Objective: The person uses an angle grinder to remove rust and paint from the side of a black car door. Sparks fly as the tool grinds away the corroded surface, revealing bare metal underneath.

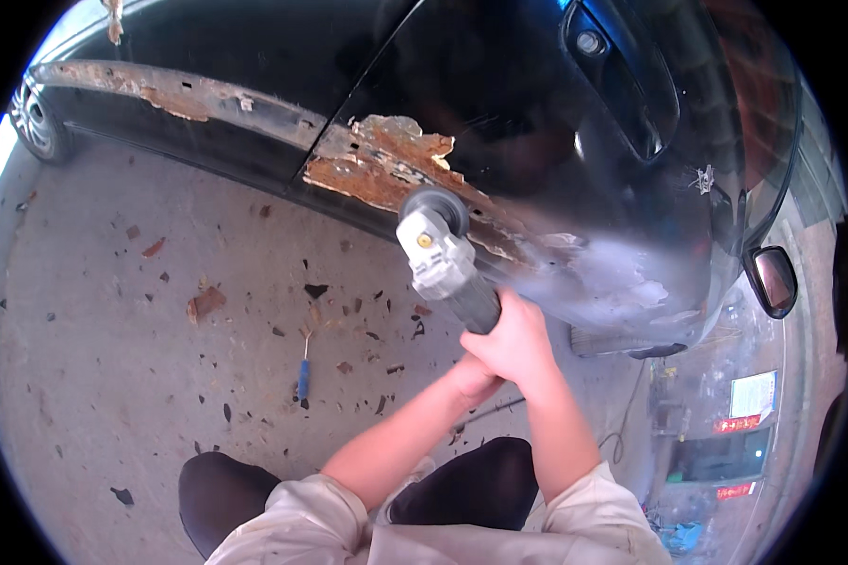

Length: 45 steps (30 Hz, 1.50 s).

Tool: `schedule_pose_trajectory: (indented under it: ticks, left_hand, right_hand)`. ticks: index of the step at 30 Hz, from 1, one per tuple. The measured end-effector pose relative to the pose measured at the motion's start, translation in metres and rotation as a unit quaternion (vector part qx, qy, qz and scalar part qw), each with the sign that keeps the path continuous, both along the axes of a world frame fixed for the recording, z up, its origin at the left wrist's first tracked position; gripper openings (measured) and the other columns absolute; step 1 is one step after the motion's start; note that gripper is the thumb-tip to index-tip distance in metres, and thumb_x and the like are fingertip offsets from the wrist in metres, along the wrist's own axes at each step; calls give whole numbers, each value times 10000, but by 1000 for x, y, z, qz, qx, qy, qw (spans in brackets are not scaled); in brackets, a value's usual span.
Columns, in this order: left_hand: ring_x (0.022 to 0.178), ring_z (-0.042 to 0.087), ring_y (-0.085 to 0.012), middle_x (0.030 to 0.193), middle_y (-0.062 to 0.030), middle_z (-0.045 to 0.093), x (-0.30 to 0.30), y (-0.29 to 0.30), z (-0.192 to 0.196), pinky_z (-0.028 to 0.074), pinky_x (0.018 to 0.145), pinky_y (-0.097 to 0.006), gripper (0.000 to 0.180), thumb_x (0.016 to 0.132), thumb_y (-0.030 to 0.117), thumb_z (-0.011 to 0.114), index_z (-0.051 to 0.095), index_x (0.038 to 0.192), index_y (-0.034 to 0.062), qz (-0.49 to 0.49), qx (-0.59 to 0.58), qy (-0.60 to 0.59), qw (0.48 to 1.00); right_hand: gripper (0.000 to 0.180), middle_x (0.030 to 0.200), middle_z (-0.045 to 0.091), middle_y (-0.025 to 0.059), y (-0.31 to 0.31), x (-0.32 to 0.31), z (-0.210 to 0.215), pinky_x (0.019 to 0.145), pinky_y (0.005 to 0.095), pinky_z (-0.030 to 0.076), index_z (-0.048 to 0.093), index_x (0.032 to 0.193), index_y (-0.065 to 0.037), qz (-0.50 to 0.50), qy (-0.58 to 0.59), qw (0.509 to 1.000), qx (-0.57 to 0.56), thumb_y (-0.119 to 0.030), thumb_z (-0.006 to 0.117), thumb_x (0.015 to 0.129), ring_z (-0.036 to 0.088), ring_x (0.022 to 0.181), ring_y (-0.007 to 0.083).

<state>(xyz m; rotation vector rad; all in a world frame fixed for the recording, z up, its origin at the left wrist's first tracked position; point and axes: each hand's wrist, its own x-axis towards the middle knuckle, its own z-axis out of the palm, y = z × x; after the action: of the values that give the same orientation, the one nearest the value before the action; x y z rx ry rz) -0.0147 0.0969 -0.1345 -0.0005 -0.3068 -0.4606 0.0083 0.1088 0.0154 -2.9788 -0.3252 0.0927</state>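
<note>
An angle grinder [440, 256] with a pale metal head and dark body is held out toward the side of a black car [509, 85]. Its round disc [440, 202] lies at the lower edge of a rusty, peeling strip [377, 160] on the door, apparently touching it. Around the grinder's dark body my right hand [515, 341] is closed. My left hand [481, 375] is closed just behind it, at the rear end of the tool; its fingers are partly hidden by my right hand and wrist.
Several dark paint flakes and brown rust chips [205, 303] are scattered over the concrete floor [85, 377]. A blue-handled tool [303, 379] lies among them. At the right are a side mirror [775, 282] and a cable [631, 414]. A door handle [622, 85] is above.
</note>
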Motion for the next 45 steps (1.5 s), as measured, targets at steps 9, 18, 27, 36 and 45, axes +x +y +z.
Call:
schedule_pose_trajectory:
  ticks: [9,18,27,36,45]
  left_hand:
    - [1033,628,-140,1118,3,651,-14,-3,16,524,830,-345,380,844,113,792,614,1178,92,3,21,35,999]
    - [980,619,-124,1059,7,643,-22,-17,15,506,793,-325,323,841,65,758,612,1128,84,-4,38,71,997]
    - [1018,631,-144,1102,-10,652,-28,-24,19,519,847,-348,345,841,91,771,618,1149,82,-12,42,81,996]
    - [1072,635,-164,1141,-25,661,-28,-19,24,514,920,-377,370,851,141,784,619,1177,81,0,42,86,995]
    - [1053,624,-155,1120,-4,665,-30,-18,30,508,898,-362,351,841,98,766,621,1161,85,8,39,102,994]
  right_hand:
    - [589,960,710,267,-13,-9,4,850,456,554,643,1113,61,-28,11,1000,7,-219,779,613,699,942,427]
    - [590,976,712,266,-27,-9,-1,846,444,554,645,1116,69,-30,26,999,24,-214,781,616,701,941,423]
    - [568,988,704,278,-36,-11,2,837,444,546,653,1088,69,-43,40,998,18,-236,776,625,694,949,427]
    - [571,949,700,285,-29,-9,8,847,460,547,639,1074,73,-23,41,999,27,-239,781,617,688,937,437]
    - [569,958,698,287,-33,-8,9,853,453,546,639,1065,84,-39,59,997,36,-232,781,613,689,949,431]
